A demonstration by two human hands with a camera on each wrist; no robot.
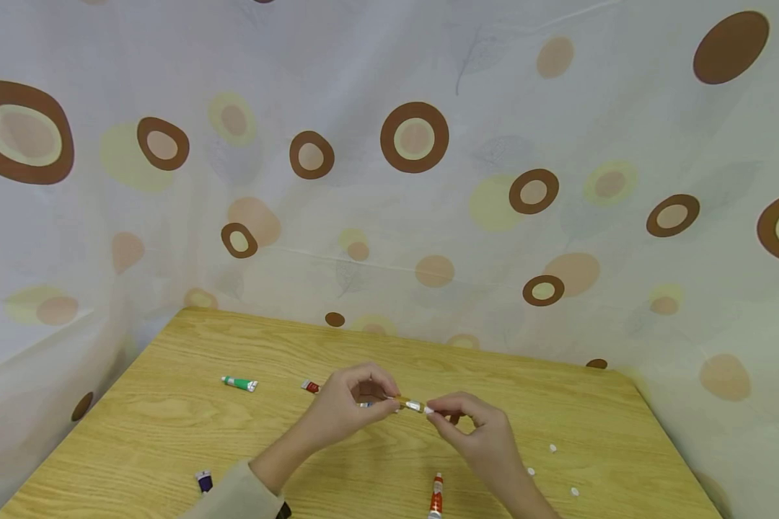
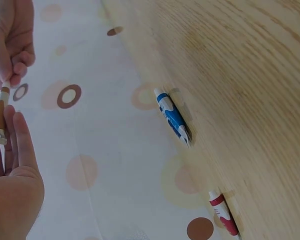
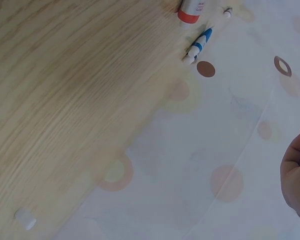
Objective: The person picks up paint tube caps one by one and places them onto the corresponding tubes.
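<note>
While aloft, left hand point(image 1: 342, 407) opposite right hand point(image 1: 487, 437).

The left wrist point(image 1: 282, 455), bare beyond a pale sleeve point(image 1: 236, 494), slants toward the desk's point(image 1: 247, 342) far right corner; the bare right forearm point(image 1: 529, 497) slants toward the far left. The left hand point(image 1: 344, 409) and right hand point(image 1: 483, 432) face each other, apart, each pinching thumb against fingers; the right's outer fingers are hard to make out.

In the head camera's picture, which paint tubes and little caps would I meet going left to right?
Dark purple paint tube, green paint tube, dark red paint tube, blue-and-white paint tube, held yellow-brown paint tube, orange-red paint tube, three small white caps.
</note>
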